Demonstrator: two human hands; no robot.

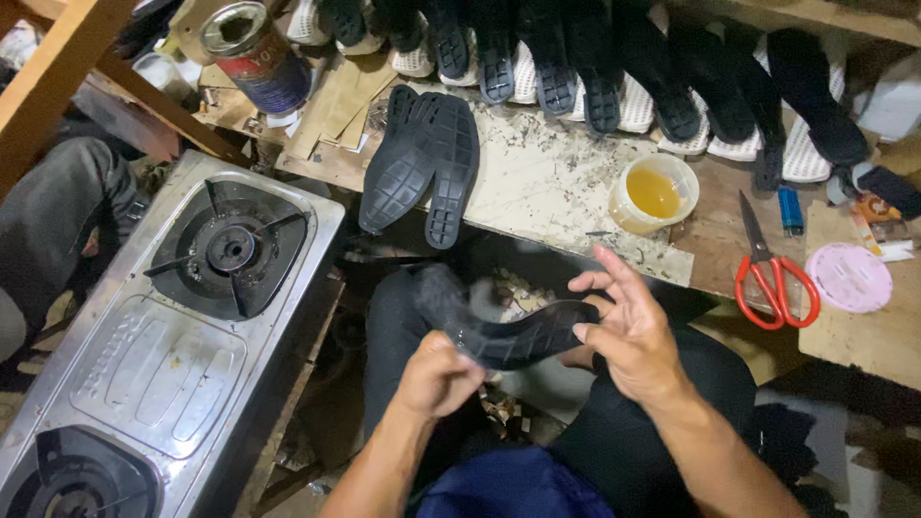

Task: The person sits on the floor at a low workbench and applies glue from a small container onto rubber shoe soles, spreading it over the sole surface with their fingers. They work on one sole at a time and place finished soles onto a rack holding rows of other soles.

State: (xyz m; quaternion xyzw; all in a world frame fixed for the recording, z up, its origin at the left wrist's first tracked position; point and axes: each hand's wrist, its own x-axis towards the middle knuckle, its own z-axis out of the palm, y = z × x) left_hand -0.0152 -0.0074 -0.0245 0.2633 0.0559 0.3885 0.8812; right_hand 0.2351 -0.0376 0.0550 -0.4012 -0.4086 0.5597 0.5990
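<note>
- The left hand (436,374) is closing its fingers around one end of a black rubber sole (508,336), ribbed and bending in a curve over the lap.
- The right hand (628,331) is supporting the sole's other end, fingers spread loosely open.
- Two matching treaded soles (422,163) are lying on the scuffed workbench (556,182).
- A round tub of amber glue (654,192) and red-handled scissors (772,273) are sitting nearby.
- A steel gas stove (163,336) is gleaming at the left.

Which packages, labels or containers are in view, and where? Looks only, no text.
Tin can: top left on the bench, cylindrical, open silver top, dark blue and red label.
Plastic tub: bench centre right, round, translucent, yellow liquid inside.
Lid: far right beside the red-handled scissors, round, pink.
Small packet: right edge, orange, details unclear.
No screens.
</note>
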